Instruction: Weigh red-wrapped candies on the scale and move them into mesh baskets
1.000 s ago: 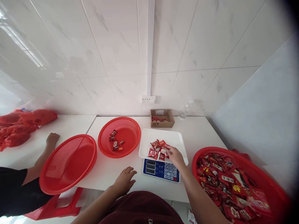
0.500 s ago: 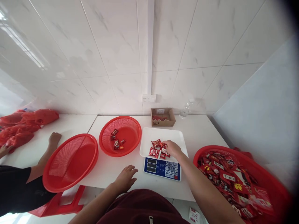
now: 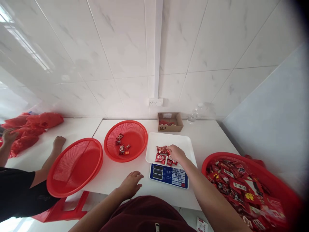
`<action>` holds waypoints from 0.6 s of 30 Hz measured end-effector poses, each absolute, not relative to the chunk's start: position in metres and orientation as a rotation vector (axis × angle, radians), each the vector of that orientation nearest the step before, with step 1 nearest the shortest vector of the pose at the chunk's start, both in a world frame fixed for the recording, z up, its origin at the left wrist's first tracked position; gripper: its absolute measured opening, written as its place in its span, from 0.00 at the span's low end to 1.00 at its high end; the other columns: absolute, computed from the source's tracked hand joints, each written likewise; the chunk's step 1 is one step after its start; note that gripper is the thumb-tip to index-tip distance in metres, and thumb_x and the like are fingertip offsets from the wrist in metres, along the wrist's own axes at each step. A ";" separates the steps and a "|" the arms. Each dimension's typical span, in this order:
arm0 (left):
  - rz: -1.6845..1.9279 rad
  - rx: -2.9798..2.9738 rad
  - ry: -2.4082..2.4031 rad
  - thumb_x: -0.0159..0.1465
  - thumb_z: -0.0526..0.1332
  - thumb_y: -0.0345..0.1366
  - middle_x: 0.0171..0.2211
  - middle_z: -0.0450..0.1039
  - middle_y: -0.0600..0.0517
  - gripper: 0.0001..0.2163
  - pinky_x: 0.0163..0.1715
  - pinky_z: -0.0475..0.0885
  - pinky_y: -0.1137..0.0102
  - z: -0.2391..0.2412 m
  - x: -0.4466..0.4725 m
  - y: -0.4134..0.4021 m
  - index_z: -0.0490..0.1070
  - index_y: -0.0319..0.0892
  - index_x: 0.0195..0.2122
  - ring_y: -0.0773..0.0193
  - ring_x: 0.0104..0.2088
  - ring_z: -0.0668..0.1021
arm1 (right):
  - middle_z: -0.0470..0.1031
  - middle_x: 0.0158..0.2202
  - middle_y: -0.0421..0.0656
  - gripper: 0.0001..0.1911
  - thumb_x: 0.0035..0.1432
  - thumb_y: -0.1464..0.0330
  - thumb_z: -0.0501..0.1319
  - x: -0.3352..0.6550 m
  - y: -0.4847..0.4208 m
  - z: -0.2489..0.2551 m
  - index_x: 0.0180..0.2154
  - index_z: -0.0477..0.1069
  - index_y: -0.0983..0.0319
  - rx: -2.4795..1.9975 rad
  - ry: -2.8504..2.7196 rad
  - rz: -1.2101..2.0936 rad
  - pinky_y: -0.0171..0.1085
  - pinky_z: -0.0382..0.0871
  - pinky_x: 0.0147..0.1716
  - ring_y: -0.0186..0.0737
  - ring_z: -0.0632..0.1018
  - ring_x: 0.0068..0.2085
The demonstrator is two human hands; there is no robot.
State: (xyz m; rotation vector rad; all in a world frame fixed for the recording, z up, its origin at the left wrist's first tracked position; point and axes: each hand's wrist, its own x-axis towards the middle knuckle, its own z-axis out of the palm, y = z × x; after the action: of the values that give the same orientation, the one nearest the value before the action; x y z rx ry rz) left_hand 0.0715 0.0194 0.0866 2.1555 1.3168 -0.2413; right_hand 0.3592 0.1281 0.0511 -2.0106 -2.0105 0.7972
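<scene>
My right hand (image 3: 177,153) reaches over the white pan (image 3: 180,139) of a weighing scale, its fingers bent together on a small red wrapped snack packet that they mostly hide. Several other red snack packets (image 3: 160,158) lie beside it on the pan. Below the pan sits the scale's blue keypad and display panel (image 3: 168,176). Left of that panel, my left hand (image 3: 131,185) holds nothing, with its fingers apart near the front edge of the white table.
Two red mesh baskets (image 3: 136,143) (image 3: 83,170) stand to the left, the nearer one tilted. At right is a large red basket (image 3: 277,180) heaped with packets. A cardboard box (image 3: 170,128) and a clear bottle (image 3: 192,116) stand behind. A co-worker's arm (image 3: 51,156) and red bags (image 3: 49,120) are far left.
The view has shifted slightly. My right hand stays at the packets on the pan, and my left hand has barely moved. The co-worker's far hand has lifted off the red bags.
</scene>
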 end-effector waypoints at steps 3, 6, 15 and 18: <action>-0.259 2.150 1.320 0.61 0.57 0.31 0.56 0.66 0.44 0.19 0.59 0.60 0.60 0.084 0.069 0.017 0.66 0.42 0.54 0.55 0.57 0.67 | 0.75 0.48 0.45 0.18 0.56 0.73 0.51 0.371 0.117 0.048 0.43 0.75 0.59 -1.947 -1.790 0.810 0.38 0.65 0.48 0.41 0.74 0.49; -0.266 2.161 1.308 0.60 0.57 0.31 0.56 0.67 0.44 0.19 0.58 0.61 0.60 0.080 0.067 0.016 0.66 0.42 0.54 0.55 0.56 0.68 | 0.75 0.48 0.44 0.19 0.52 0.73 0.52 0.389 0.094 0.042 0.44 0.73 0.60 -1.862 -1.511 0.956 0.40 0.66 0.50 0.40 0.75 0.49; -0.263 2.172 1.253 0.61 0.56 0.33 0.56 0.67 0.45 0.19 0.58 0.60 0.59 0.073 0.068 0.020 0.66 0.43 0.54 0.55 0.56 0.68 | 0.75 0.48 0.46 0.23 0.45 0.66 0.62 0.419 0.012 0.018 0.47 0.70 0.60 -1.664 -0.796 1.186 0.39 0.74 0.43 0.41 0.78 0.44; -0.275 2.179 1.218 0.61 0.56 0.34 0.55 0.67 0.46 0.19 0.58 0.60 0.59 0.073 0.072 0.021 0.65 0.44 0.54 0.56 0.56 0.68 | 0.77 0.43 0.45 0.26 0.45 0.61 0.64 0.413 0.006 0.019 0.48 0.69 0.59 -1.617 -0.718 1.222 0.39 0.76 0.40 0.41 0.79 0.40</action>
State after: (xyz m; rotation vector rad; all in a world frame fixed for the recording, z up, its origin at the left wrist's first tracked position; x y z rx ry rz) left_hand 0.0721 0.0208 0.0730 2.1791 1.2179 -0.2749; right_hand 0.4126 0.0059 0.0194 -1.6166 -0.7178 1.2222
